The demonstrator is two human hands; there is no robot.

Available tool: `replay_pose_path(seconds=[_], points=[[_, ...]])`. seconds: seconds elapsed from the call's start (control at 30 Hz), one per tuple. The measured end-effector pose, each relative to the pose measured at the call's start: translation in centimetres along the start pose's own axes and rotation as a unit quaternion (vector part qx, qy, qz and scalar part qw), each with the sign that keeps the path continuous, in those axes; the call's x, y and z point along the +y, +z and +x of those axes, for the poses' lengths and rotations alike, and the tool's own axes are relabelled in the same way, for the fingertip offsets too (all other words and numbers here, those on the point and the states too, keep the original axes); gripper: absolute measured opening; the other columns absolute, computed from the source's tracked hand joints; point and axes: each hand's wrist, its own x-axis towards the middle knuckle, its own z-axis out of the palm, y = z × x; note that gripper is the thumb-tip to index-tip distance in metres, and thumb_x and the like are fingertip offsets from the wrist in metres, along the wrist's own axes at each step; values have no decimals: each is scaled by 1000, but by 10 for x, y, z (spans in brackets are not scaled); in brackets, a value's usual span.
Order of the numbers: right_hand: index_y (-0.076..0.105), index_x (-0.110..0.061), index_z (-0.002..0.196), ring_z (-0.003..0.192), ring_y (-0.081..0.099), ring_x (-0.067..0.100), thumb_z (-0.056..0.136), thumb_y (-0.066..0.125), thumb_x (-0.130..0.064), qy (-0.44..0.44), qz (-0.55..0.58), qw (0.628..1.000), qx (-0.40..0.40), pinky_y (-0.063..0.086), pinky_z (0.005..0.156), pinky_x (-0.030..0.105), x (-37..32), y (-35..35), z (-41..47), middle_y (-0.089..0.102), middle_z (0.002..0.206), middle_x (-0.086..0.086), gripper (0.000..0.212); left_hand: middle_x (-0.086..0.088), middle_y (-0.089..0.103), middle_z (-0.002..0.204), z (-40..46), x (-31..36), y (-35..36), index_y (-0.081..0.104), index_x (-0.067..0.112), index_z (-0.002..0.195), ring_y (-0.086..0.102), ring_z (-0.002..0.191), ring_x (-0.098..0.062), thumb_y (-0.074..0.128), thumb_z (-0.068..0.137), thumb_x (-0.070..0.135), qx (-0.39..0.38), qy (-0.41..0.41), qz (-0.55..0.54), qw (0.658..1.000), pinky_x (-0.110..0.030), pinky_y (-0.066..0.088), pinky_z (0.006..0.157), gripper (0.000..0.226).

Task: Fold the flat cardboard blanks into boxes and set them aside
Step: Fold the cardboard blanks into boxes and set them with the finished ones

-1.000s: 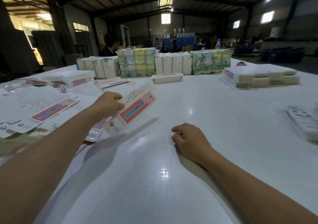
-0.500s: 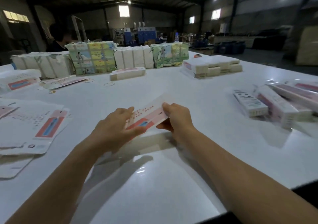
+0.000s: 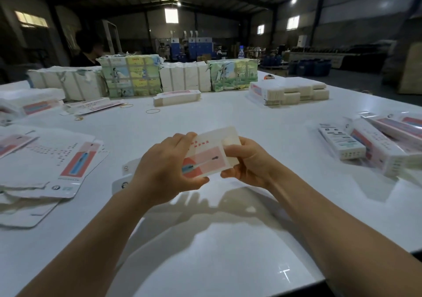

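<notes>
A person's left hand [image 3: 167, 169] and right hand [image 3: 247, 163] both gripped a pink-printed cardboard blank [image 3: 209, 154], fingers curled round its edges, holding it above the white table [image 3: 228, 239]. Flat blanks [image 3: 57, 159] lay at left; folded boxes [image 3: 374, 146] at right.

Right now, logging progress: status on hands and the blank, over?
Both hands, left and right, grip one cardboard blank above the table. Not yet a box. Nothing in the way.
</notes>
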Motion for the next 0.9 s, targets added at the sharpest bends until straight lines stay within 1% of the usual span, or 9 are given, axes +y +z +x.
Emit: replay_pose_path(seconds=[0.07,0.13,0.27,0.33,0.5,0.6,0.7,0.77,0.9], points=[[56,-5,118,87,68,27,80,64,-7,14,-57,998,0,56,48,26,0,-5,0,70,99,18,38,1,53,120,-2,-2,-1,31,21,144,49,90,-13,62,67,64,-18,7,21,1000,-22,48,73,93],[59,-5,115,69,65,20,78,67,-11,26,-120,992,14,51,43,24,1,-8,1,70,96,17,38,2,53,119,-2,-3,-2,30,21,145,47,88,-12,67,70,62,-20,14,48,999,-21,47,72,92],[73,-12,91,45,49,16,73,68,-9,16,-242,969,40,39,37,22,9,-13,6,64,69,11,19,5,54,120,-2,-1,-3,33,22,142,51,89,-13,64,71,66,-44,21,90,995,-24,49,72,88],[73,-16,86,40,48,16,71,61,-5,9,-284,956,67,37,37,20,12,-16,8,61,59,10,22,6,58,118,-1,2,-2,42,26,134,53,86,-15,63,73,63,-46,10,85,995,-25,46,67,74],[65,-5,88,38,43,14,77,61,-14,13,-214,971,104,32,36,19,13,-16,8,56,52,5,15,3,63,109,2,3,0,42,31,124,59,81,-19,69,73,58,-23,-40,21,999,-32,53,69,63],[61,-10,99,47,52,14,90,60,-20,-77,-189,955,217,42,40,24,13,-7,9,60,67,7,14,-2,60,108,6,5,0,30,32,117,59,82,-23,68,74,59,-22,-105,-5,994,-39,54,71,64],[56,-18,103,70,59,7,90,59,-14,-244,-289,845,377,52,60,28,16,1,8,59,87,-3,14,0,60,110,8,4,-1,39,25,112,57,82,-23,63,79,57,-4,-149,-43,988,-39,54,70,52],[64,-17,100,82,57,5,89,59,-9,-282,-379,800,369,47,73,22,20,8,7,56,93,-7,14,1,59,114,8,5,1,43,24,115,58,83,-22,61,81,57,-3,-168,-77,983,-41,54,70,51],[68,-9,110,109,49,12,92,58,-9,-264,-459,788,313,46,92,24,30,18,7,49,108,-9,21,0,58,124,9,7,2,46,24,121,59,85,-21,58,83,59,-16,-183,-113,976,-41,56,71,53]])
